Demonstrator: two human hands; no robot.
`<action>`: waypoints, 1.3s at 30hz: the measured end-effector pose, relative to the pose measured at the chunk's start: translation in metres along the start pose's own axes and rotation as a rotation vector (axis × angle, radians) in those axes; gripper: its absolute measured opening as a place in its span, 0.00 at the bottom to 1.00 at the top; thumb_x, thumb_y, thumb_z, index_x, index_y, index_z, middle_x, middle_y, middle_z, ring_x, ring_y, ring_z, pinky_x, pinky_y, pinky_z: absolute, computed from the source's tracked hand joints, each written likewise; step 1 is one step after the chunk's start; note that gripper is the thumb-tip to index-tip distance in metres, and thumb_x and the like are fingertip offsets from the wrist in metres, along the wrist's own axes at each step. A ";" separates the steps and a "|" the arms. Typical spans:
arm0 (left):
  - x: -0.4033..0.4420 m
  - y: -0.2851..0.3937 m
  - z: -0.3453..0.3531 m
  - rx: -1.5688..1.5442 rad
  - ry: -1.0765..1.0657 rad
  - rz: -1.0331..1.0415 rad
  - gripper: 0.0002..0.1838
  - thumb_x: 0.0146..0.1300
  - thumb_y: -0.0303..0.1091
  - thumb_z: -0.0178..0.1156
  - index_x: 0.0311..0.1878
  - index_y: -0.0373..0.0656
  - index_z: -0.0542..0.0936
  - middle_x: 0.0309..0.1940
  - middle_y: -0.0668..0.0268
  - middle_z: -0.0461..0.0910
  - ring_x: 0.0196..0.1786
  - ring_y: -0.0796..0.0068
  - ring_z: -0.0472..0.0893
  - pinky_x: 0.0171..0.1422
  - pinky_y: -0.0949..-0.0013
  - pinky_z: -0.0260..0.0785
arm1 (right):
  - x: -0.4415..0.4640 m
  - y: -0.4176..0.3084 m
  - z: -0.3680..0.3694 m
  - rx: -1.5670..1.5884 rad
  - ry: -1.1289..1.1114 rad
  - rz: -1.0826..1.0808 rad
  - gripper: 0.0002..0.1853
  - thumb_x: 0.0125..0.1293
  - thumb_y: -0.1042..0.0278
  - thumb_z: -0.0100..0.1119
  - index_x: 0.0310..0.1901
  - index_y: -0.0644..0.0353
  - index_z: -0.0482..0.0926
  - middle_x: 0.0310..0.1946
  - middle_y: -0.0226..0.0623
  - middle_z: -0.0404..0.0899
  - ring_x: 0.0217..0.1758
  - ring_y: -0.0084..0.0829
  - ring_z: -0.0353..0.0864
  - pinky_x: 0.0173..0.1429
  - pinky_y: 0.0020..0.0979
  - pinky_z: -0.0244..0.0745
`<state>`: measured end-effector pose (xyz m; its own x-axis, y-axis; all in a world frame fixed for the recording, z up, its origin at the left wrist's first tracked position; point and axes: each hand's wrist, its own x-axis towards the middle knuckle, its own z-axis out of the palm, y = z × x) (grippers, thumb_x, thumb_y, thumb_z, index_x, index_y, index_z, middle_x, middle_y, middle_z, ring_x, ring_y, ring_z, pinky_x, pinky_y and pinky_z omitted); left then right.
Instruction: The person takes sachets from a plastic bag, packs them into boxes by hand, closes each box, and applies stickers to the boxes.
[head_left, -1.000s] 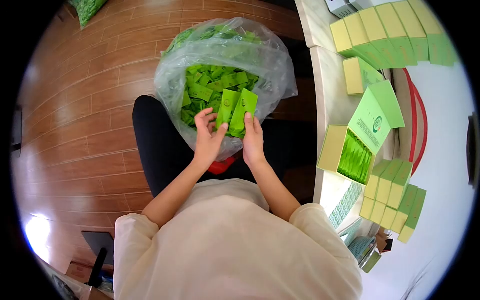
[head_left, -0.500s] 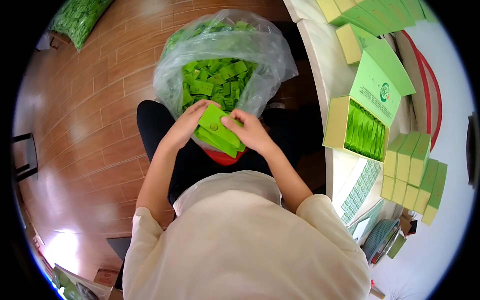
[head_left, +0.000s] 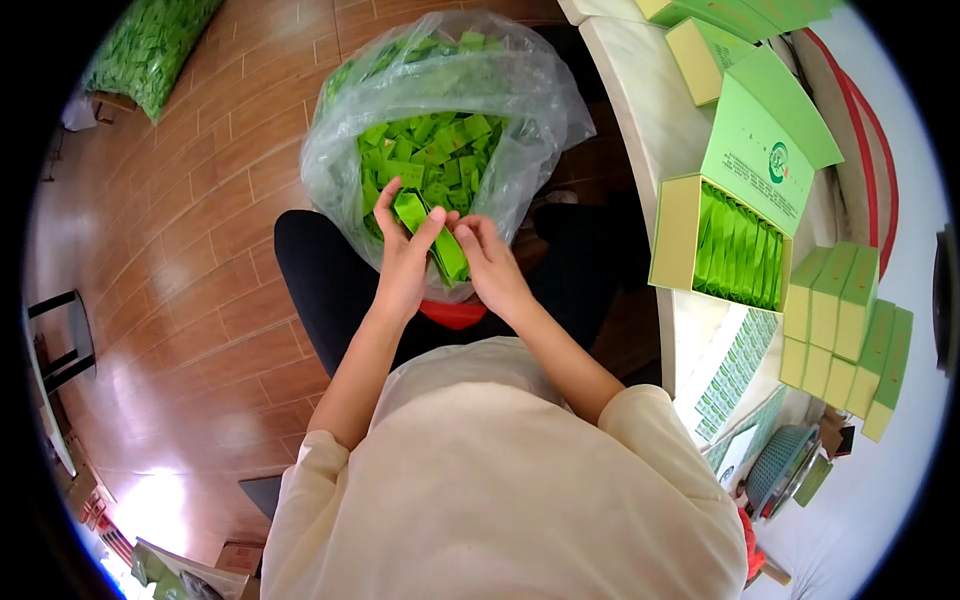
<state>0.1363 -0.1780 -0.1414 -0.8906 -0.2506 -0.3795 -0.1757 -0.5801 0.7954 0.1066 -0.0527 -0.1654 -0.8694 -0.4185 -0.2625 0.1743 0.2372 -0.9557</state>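
Note:
Both my left hand and my right hand are at a small stack of green packets, seen partly edge-on over the near rim of the clear plastic bag. My left thumb and fingers grip the packets, with the index finger raised. The bent fingers of my right hand press against their right side. Many loose green packets fill the bag between my knees. To the right, an open box holds a row of upright green packets, its printed lid tilted back.
Closed green and yellow boxes are stacked at the right, with another box behind the open one. A sticker sheet and a blue-grey basket are nearer me. A full green bag lies at the far left.
The packets, fanned out and flat before, are now gathered into a narrow stack turned partly on edge. Both hands have shifted around them, and the view has swung slightly.

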 end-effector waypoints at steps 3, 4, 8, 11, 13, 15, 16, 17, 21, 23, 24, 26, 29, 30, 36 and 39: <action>0.003 0.012 0.009 0.152 -0.007 0.136 0.31 0.70 0.40 0.56 0.70 0.49 0.53 0.62 0.55 0.65 0.62 0.69 0.68 0.65 0.66 0.62 | -0.009 -0.043 -0.016 -0.046 -0.006 -0.113 0.23 0.72 0.55 0.50 0.58 0.65 0.67 0.47 0.46 0.76 0.48 0.38 0.77 0.51 0.35 0.72; 0.004 0.014 0.013 0.200 -0.035 0.159 0.29 0.72 0.44 0.51 0.70 0.50 0.54 0.61 0.58 0.65 0.61 0.68 0.68 0.66 0.65 0.61 | -0.011 -0.059 -0.021 -0.098 -0.054 -0.174 0.24 0.69 0.59 0.54 0.59 0.66 0.65 0.49 0.50 0.73 0.48 0.46 0.77 0.51 0.39 0.73; 0.000 0.017 0.040 0.202 -0.246 0.262 0.37 0.72 0.63 0.35 0.73 0.46 0.53 0.66 0.59 0.61 0.68 0.68 0.62 0.72 0.65 0.53 | -0.020 -0.085 -0.032 -0.450 0.129 -0.397 0.29 0.63 0.69 0.59 0.63 0.66 0.60 0.49 0.56 0.68 0.52 0.58 0.72 0.54 0.41 0.71; -0.010 0.029 0.086 0.380 -0.319 0.303 0.51 0.61 0.75 0.40 0.74 0.45 0.46 0.71 0.57 0.54 0.73 0.63 0.56 0.75 0.62 0.46 | -0.032 -0.116 -0.064 -0.465 0.284 -0.414 0.30 0.63 0.69 0.60 0.64 0.66 0.60 0.50 0.54 0.69 0.50 0.55 0.74 0.50 0.41 0.73; -0.023 0.036 0.115 0.185 -0.502 0.330 0.59 0.54 0.80 0.46 0.76 0.45 0.39 0.74 0.56 0.47 0.76 0.59 0.50 0.77 0.56 0.41 | -0.049 -0.139 -0.093 -0.371 0.330 -0.354 0.33 0.62 0.70 0.63 0.66 0.65 0.58 0.59 0.52 0.69 0.54 0.52 0.75 0.54 0.38 0.73; -0.034 0.048 0.145 0.268 -0.645 0.352 0.60 0.55 0.78 0.47 0.76 0.45 0.38 0.75 0.56 0.45 0.76 0.58 0.49 0.77 0.54 0.39 | -0.066 -0.148 -0.126 -0.441 0.446 -0.489 0.38 0.61 0.70 0.64 0.69 0.65 0.55 0.63 0.54 0.66 0.62 0.50 0.71 0.63 0.38 0.67; -0.035 0.052 0.157 0.375 -0.738 0.381 0.60 0.55 0.77 0.48 0.76 0.45 0.36 0.75 0.55 0.44 0.76 0.58 0.48 0.77 0.52 0.37 | -0.077 -0.156 -0.145 -0.573 0.531 -0.539 0.42 0.60 0.70 0.66 0.71 0.66 0.51 0.65 0.55 0.63 0.67 0.49 0.65 0.70 0.39 0.60; -0.025 0.052 0.164 0.325 -0.892 0.466 0.51 0.65 0.58 0.54 0.74 0.35 0.39 0.74 0.51 0.47 0.77 0.56 0.48 0.77 0.55 0.40 | -0.086 -0.161 -0.165 -0.698 0.661 -0.573 0.43 0.59 0.71 0.66 0.71 0.67 0.50 0.66 0.55 0.60 0.70 0.49 0.62 0.72 0.41 0.57; -0.014 0.058 0.204 0.647 -0.981 0.634 0.33 0.64 0.38 0.58 0.69 0.37 0.59 0.70 0.53 0.57 0.72 0.54 0.56 0.75 0.57 0.45 | -0.121 -0.172 -0.271 -0.827 1.047 -0.619 0.34 0.63 0.73 0.61 0.69 0.57 0.59 0.55 0.52 0.75 0.56 0.45 0.78 0.60 0.37 0.72; -0.011 0.064 0.235 0.785 -1.106 0.757 0.26 0.64 0.36 0.58 0.64 0.38 0.67 0.67 0.54 0.62 0.70 0.52 0.59 0.74 0.57 0.46 | -0.136 -0.173 -0.310 -0.776 1.120 -0.562 0.31 0.64 0.73 0.60 0.68 0.58 0.61 0.50 0.51 0.78 0.50 0.45 0.81 0.55 0.36 0.74; -0.010 0.062 0.255 0.782 -1.157 0.787 0.22 0.65 0.35 0.57 0.61 0.39 0.70 0.63 0.53 0.66 0.67 0.52 0.63 0.72 0.57 0.51 | -0.143 -0.168 -0.329 -0.803 1.171 -0.484 0.31 0.64 0.73 0.60 0.67 0.58 0.62 0.50 0.52 0.78 0.49 0.45 0.82 0.53 0.36 0.75; -0.005 0.046 0.294 0.818 -1.229 0.840 0.20 0.66 0.34 0.55 0.60 0.39 0.71 0.62 0.53 0.67 0.66 0.54 0.64 0.71 0.58 0.53 | -0.147 -0.165 -0.348 -0.807 1.228 -0.406 0.29 0.64 0.72 0.61 0.66 0.58 0.63 0.50 0.53 0.77 0.48 0.47 0.81 0.50 0.37 0.75; -0.001 0.003 0.347 0.888 -1.333 0.923 0.17 0.66 0.32 0.53 0.56 0.39 0.72 0.58 0.53 0.69 0.64 0.55 0.67 0.70 0.59 0.57 | -0.141 -0.150 -0.368 -0.888 1.272 -0.358 0.29 0.63 0.72 0.61 0.65 0.58 0.64 0.51 0.52 0.76 0.49 0.49 0.79 0.51 0.38 0.74; 0.002 -0.013 0.361 0.917 -1.370 0.964 0.15 0.66 0.31 0.53 0.54 0.39 0.74 0.57 0.53 0.70 0.63 0.54 0.68 0.68 0.58 0.59 | -0.136 -0.147 -0.369 -0.861 1.285 -0.353 0.29 0.62 0.73 0.61 0.65 0.59 0.65 0.53 0.50 0.75 0.50 0.51 0.78 0.52 0.39 0.73; 0.023 -0.076 0.388 1.132 -1.313 1.164 0.11 0.63 0.30 0.56 0.47 0.40 0.77 0.46 0.55 0.75 0.57 0.55 0.71 0.69 0.56 0.60 | -0.115 -0.128 -0.382 -0.858 1.261 -0.411 0.29 0.61 0.74 0.61 0.65 0.60 0.65 0.53 0.53 0.75 0.51 0.52 0.77 0.52 0.40 0.74; 0.024 -0.073 0.387 1.157 -1.339 1.133 0.08 0.61 0.30 0.58 0.42 0.39 0.78 0.42 0.57 0.75 0.54 0.56 0.72 0.65 0.57 0.62 | -0.108 -0.116 -0.386 -0.961 1.251 -0.509 0.29 0.61 0.75 0.61 0.64 0.59 0.64 0.52 0.53 0.75 0.49 0.52 0.78 0.49 0.40 0.75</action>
<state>-0.0348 0.1581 -0.0260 -0.3631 0.8217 0.4394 0.8840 0.1546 0.4413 0.0021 0.3032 0.0251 -0.6369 0.1876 0.7478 -0.1434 0.9242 -0.3540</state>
